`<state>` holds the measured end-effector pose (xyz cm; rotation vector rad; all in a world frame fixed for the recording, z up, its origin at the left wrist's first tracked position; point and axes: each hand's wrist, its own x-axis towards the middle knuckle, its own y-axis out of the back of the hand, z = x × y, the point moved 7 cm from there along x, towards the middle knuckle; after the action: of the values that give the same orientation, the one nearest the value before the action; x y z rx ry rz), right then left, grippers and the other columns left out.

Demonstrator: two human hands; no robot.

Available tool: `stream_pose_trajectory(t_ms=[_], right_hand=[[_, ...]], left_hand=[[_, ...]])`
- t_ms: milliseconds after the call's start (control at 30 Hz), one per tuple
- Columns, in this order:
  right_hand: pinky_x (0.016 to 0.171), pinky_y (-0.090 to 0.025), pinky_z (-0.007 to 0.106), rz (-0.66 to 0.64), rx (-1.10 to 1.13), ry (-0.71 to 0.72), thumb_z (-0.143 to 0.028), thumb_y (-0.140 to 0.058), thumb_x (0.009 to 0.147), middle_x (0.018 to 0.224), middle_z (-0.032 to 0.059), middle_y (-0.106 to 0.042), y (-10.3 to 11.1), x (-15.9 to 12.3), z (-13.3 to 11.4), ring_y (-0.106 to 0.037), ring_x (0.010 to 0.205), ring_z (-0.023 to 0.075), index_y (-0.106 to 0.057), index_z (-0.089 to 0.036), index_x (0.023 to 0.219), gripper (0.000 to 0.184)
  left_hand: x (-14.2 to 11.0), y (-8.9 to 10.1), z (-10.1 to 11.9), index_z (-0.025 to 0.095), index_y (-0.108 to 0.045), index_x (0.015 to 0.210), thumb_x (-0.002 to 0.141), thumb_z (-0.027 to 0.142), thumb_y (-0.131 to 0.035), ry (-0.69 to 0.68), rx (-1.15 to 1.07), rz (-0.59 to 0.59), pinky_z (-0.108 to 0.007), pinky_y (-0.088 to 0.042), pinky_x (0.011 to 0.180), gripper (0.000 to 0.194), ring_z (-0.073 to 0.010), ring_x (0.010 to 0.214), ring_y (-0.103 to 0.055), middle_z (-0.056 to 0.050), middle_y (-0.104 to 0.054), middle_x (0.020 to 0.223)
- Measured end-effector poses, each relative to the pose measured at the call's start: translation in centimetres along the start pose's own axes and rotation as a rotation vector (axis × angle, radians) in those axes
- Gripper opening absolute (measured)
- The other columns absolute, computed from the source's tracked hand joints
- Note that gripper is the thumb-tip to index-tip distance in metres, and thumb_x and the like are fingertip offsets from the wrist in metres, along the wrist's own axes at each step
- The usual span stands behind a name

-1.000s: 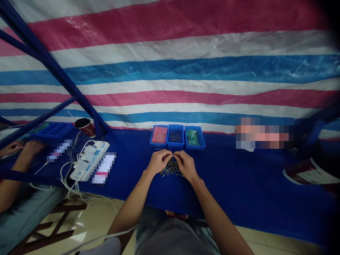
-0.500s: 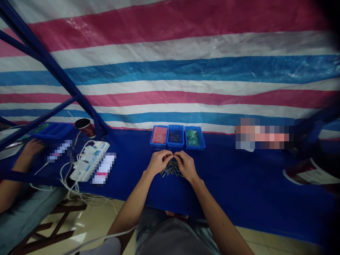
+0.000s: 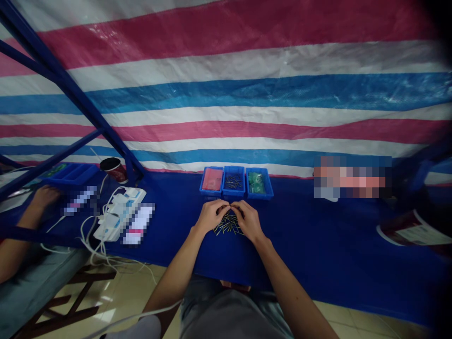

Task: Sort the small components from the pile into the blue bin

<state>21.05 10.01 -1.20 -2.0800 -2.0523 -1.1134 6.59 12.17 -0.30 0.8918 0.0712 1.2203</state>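
Note:
My left hand (image 3: 212, 215) and my right hand (image 3: 248, 219) meet fingertip to fingertip just above the desk. Both are closed in a pinch, and whatever sits between the fingers is too small to make out. Under and in front of them lies a loose pile of thin, brass-coloured metal pieces (image 3: 228, 226), like long screws or pins, partly hidden by my fingers. Beyond my hands three blue bins stand in a row: one with a pink packet (image 3: 213, 179), one with dark screw-like pieces (image 3: 233, 181), one with green-and-clear plastic bags (image 3: 256, 182).
A white power strip (image 3: 120, 213) with tangled cables and a blurred-out phone (image 3: 139, 224) lie to the left, near a dark cup (image 3: 113, 169). Another person's hand (image 3: 45, 197) rests at far left. On the right lies a red-brown tub (image 3: 411, 230). Striped sheeting (image 3: 226, 94) hangs behind.
My hands stay in the same pinch over the pile, with no clear movement. At far left, one of the other person's two hands has drawn out of sight.

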Motion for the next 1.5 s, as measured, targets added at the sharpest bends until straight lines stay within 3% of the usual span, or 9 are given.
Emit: stream_pose_trajectory(t_ms=[267, 1300, 1500], right_hand=[[0.075, -0.048, 0.030, 0.005, -0.003, -0.001, -0.030, -0.047, 0.102, 0.091, 0.0049, -0.068, -0.02, -0.03, 0.05, -0.064, 0.081, 0.0186, -0.068, -0.023, 0.101, 0.022], [0.069, -0.046, 0.030, -0.025, -0.029, -0.001, -0.032, -0.047, 0.102, 0.085, 0.0038, -0.065, 0.02, 0.10, -0.55, -0.061, 0.074, 0.0177, -0.066, -0.023, 0.097, 0.022], [0.071, -0.047, 0.030, -0.004, -0.015, -0.004, -0.031, -0.048, 0.101, 0.087, 0.0041, -0.066, 0.18, 0.11, -0.53, -0.062, 0.075, 0.0178, -0.067, -0.023, 0.097, 0.022]], left_hand=[[0.01, 0.13, 0.05, 0.018, -0.072, 0.097, 0.096, 0.030, -0.059, 0.010, 0.001, 0.016, -0.024, -0.047, 0.067, 0.017, -0.0125, 0.066, -0.060, -0.002, -0.069, 0.078], [0.00, 0.23, 0.00, 0.017, -0.070, 0.086, 0.100, 0.034, -0.050, 0.007, 0.010, -0.014, -0.025, -0.043, 0.067, 0.030, -0.0135, 0.065, -0.057, -0.003, -0.066, 0.073], [-0.06, 0.45, 0.28, 0.017, -0.071, 0.095, 0.099, 0.036, -0.052, -0.006, 0.004, 0.013, -0.025, -0.042, 0.064, 0.027, -0.0126, 0.061, -0.054, -0.002, -0.062, 0.070]])
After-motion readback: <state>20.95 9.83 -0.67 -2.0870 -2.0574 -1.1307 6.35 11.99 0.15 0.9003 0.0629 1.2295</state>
